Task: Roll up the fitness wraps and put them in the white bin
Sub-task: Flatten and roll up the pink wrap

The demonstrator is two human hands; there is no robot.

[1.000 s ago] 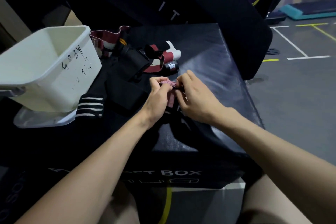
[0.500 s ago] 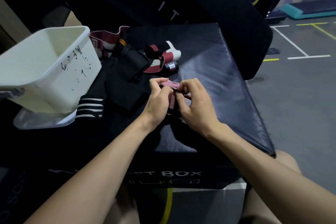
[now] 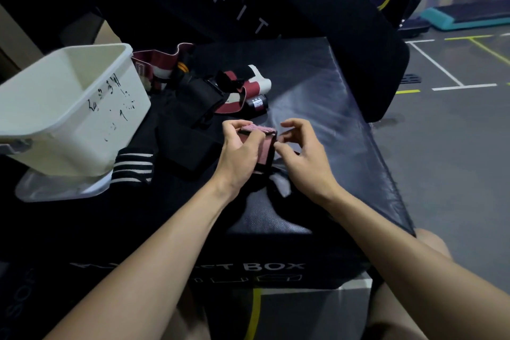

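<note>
Since half a second ago, the right hand (image 3: 302,157) has drawn back from the dusty-pink fabric fitness wrap (image 3: 262,143), its fingers now loosely curled just beside the wrap with fingertips barely at its edge. Left hand (image 3: 238,152) pinches the half-rolled wrap, thumb on top, above the black padded box (image 3: 317,107). With one hand holding, the coil may spring loose. The white plastic bin (image 3: 66,107), tilted at the left, waits well apart.
</note>
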